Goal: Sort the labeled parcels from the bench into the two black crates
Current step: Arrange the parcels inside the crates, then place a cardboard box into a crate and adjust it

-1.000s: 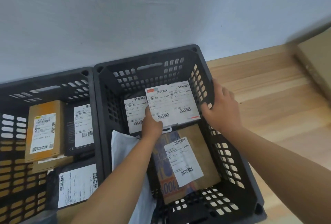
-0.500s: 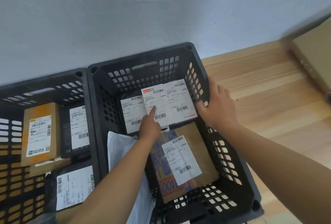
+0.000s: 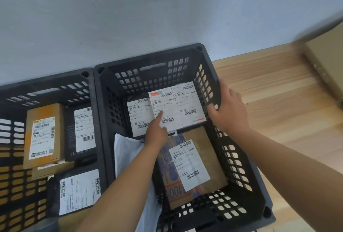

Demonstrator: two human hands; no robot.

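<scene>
Head view: left hand (image 3: pixel 156 135) at frame center, index finger straight with tip on white labeled parcel (image 3: pixel 178 105), other fingers curled. Parcel lies at far end inside right crate (image 3: pixel 154 61). Right hand (image 3: pixel 230 113) grips that crate's right wall, thumb inside. Left crate (image 3: pixel 46 87) at frame left, touching right crate.

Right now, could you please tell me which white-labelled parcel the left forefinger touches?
The flat white parcel with the red-topped label, back-right in the right black crate.

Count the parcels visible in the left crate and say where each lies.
4. Orange-brown box far left; black box right of it; tan box partly under the orange-brown one; black bag at the near side. Others may lie hidden beneath.
</scene>
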